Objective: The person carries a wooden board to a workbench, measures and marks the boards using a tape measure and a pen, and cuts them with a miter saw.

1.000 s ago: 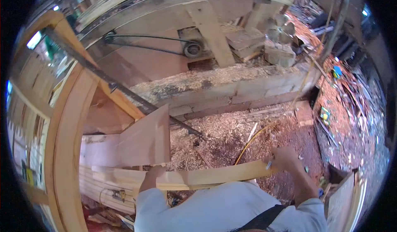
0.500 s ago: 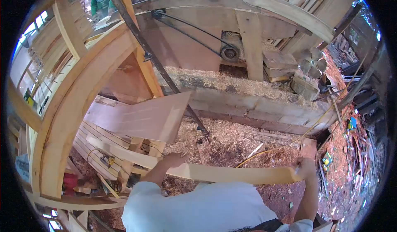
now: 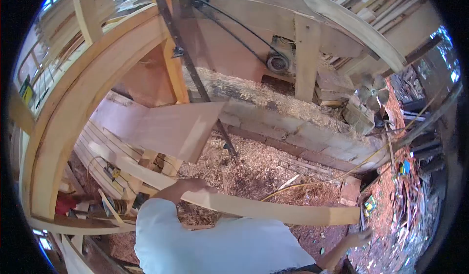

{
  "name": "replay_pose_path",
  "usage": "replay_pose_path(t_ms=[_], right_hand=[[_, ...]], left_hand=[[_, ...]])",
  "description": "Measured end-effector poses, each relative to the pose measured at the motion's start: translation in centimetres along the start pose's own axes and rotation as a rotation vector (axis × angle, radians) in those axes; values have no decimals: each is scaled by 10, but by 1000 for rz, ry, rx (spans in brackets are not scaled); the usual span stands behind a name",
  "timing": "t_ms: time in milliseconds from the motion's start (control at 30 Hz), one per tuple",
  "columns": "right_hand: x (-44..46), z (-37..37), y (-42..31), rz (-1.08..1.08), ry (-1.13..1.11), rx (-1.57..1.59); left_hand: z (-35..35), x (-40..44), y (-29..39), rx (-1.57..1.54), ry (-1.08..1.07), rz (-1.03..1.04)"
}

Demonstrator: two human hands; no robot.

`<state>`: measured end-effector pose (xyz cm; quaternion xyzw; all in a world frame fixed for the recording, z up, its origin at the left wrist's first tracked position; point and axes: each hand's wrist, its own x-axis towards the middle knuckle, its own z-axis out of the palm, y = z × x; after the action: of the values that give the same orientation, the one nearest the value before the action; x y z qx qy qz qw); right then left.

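Observation:
A long, slightly curved wooden plank (image 3: 273,212) stretches across in front of my white shirt. My left hand (image 3: 196,185) lies across its middle, fingers closed over the upper edge. The plank's left part runs over a stack of boards (image 3: 105,161). Just below and beyond its right end is my right hand (image 3: 359,238), apart from the wood. Its fingers look curled; what they hold, if anything, is too small to make out.
A tilted thin panel (image 3: 171,125) and a dark metal bar (image 3: 195,73) stand ahead. A big curved timber frame (image 3: 58,132) rises at left. Behind are a shavings-covered beam (image 3: 293,122), a belt pulley (image 3: 278,63) and a propeller (image 3: 372,92). A yellow cord (image 3: 305,185) crosses the shavings.
My right hand has come off the plank's right end and moved down toward me. My left hand stays on the plank. The view has shifted and tilted slightly.

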<state>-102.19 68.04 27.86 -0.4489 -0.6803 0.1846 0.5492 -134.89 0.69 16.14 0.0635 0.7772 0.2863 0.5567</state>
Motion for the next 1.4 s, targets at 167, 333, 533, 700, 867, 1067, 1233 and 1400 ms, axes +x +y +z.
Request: replay_pose_path(t_ms=[167, 333, 533, 700, 867, 1067, 1233, 1400], right_hand=[[-135, 49, 69, 769, -831, 1191], [-229, 90, -20, 1548, -1069, 918], [-222, 66, -143, 1314, -1115, 1000], [-175, 29, -175, 1144, -1063, 1046], [-162, -8, -170, 1154, -1012, 1040], [-184, -26, -120, 1395, -880, 965], [-188, -21, -113, 1506, -800, 910], [-185, -12, -108, 1342, -954, 1006]], left_hand=[[17, -59, 131, 347, 30, 279], [49, -81, 233, 138, 128, 280], [68, -163, 309, 63, 91, 593], [123, -92, 338, 210, 178, 509], [173, -41, 328, 309, 104, 561], [187, -8, 297, 336, -175, 439], [127, -35, 211, 263, 177, 405], [41, -68, 85, 691, 302, 319]])
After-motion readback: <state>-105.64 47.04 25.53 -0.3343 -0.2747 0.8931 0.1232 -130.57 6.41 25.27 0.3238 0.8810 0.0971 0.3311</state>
